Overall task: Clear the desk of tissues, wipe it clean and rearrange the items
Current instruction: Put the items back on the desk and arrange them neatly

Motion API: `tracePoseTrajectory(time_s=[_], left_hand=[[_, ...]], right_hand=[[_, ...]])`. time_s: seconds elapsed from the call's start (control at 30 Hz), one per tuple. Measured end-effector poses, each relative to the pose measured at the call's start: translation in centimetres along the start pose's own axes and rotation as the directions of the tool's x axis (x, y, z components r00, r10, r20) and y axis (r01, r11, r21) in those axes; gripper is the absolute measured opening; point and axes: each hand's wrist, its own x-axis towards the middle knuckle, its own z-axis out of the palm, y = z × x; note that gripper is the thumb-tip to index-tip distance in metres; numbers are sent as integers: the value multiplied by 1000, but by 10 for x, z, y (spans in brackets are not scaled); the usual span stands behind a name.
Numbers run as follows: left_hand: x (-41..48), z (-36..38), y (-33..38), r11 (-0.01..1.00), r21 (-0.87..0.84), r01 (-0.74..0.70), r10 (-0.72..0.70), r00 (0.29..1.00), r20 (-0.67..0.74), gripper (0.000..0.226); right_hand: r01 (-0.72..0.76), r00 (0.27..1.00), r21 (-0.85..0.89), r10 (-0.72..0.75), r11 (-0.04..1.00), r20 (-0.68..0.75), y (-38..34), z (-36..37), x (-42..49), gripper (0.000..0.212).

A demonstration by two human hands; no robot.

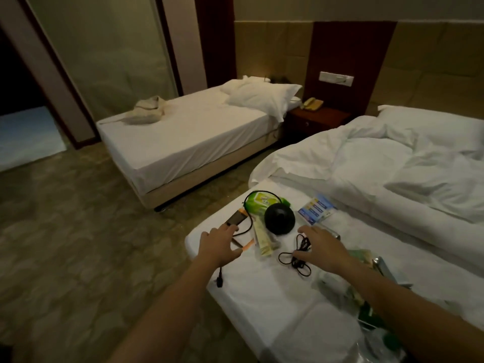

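Left hand [218,244] by the phone [234,218], right hand [323,248] over the black cable [301,265], both spread open, holding nothing.

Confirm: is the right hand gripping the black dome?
No, the right hand is spread open over the coiled black cable, and the black dome sits apart beyond its fingers.
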Motion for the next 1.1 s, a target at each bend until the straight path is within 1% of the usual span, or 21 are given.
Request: tracePoseTrajectory(time_s=[0.1,0.2,0.33,0.4,0.53,0.6,0.73,0.87,1.0,1.1], left_hand=[[44,7,-13,997,-47,62,-61,998,16,60],[84,16,-27,992,-86,94,-92,995,29,61],[129,40,-44,984,-114,138,-126,987,103,63],[152,60,-54,979,-129,160,-141,980,142,65],[199,103,-71,936,-270,228,-188,968,166,62],[220,126,-80,923,-308,230,-185,968,170,60],[260,170,-99,924,-309,225,-170,966,196,64],[283,210,-118,918,-319,235,-179,965,193,67],[293,244,-131,922,-310,232,-166,960,226,70],[294,255,-132,919,-302,254,-183,952,244,76]], right_hand=[[5,999,-12,-4,1000,48,2,4,51,66],[38,994,-60,-32,997,101,3,9,100,67],[39,989,-14,-37,999,140,3,23,160,69],[54,984,-30,-48,998,169,3,34,192,70],[71,986,-47,-63,996,157,6,65,255,69],[48,987,-28,-43,998,156,8,86,280,68],[13,981,-45,-4,999,192,16,134,313,70],[-60,981,-35,65,998,185,28,175,330,72],[-164,974,44,155,985,164,39,204,334,73],[-222,969,89,210,971,132,44,216,328,70]])
